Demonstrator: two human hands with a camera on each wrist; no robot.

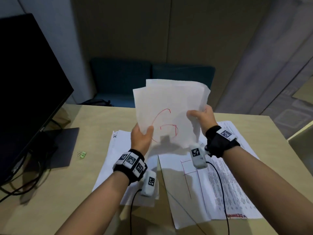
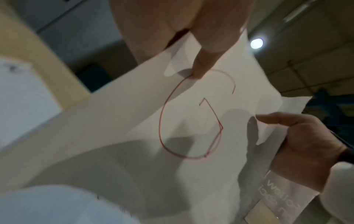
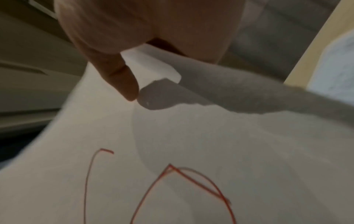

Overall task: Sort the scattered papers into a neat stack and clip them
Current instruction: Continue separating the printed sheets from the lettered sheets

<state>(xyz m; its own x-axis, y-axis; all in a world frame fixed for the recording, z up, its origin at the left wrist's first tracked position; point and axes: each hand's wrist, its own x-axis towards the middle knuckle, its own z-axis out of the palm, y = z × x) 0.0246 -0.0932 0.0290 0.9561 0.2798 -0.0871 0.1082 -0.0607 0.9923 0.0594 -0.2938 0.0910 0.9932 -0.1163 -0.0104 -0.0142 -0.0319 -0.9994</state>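
Note:
I hold a loose bundle of white sheets (image 1: 169, 102) upright above the table; the front sheet bears a red hand-drawn G (image 2: 191, 115). My left hand (image 1: 143, 133) pinches the bundle's lower left edge, thumb on the front. My right hand (image 1: 201, 116) grips the right edge, thumb on the front (image 3: 122, 78), fingers behind. The sheets' top edges are uneven. More papers (image 1: 228, 192), printed and marked in red, lie spread on the table below. A small green clip (image 1: 82, 154) lies on the table to the left.
A black monitor (image 1: 25, 82) on its stand (image 1: 57, 146) with cables occupies the left of the wooden table (image 1: 50, 209). A teal seat (image 1: 122, 78) stands beyond the table's far edge. Wrist-camera cables trail over the lying papers.

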